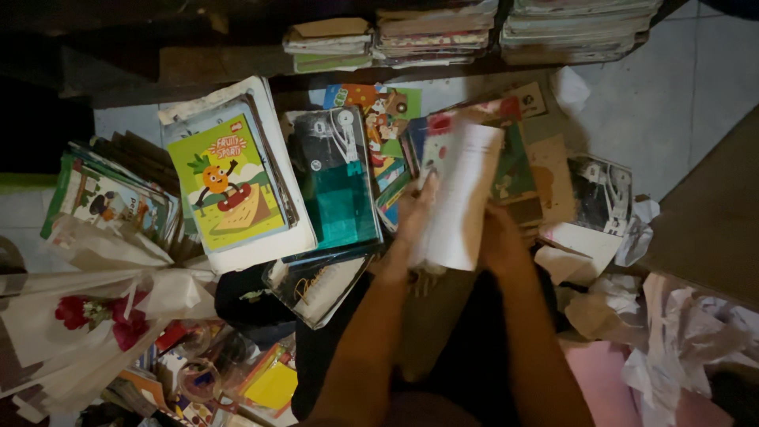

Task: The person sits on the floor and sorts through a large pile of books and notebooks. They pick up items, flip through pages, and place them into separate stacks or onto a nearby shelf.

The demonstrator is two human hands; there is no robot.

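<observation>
My left hand (pixel 413 213) and my right hand (pixel 496 237) together hold an open notebook (pixel 458 194) with white pages, raised above a heap of notebooks on the floor. The left fingers curl along its left edge; the right hand grips its lower right side. Beneath it lie several colourful exercise books (pixel 506 170). To the left sits a teal-covered book (pixel 338 178) and a green notebook with a cartoon pineapple (pixel 225 186).
Stacks of books (pixel 435 35) line the dark shelf at the top. Crumpled white paper (pixel 672 332) lies at right, a wrapped bouquet with red flowers (pixel 95 316) at lower left, and more books (pixel 111 202) at far left.
</observation>
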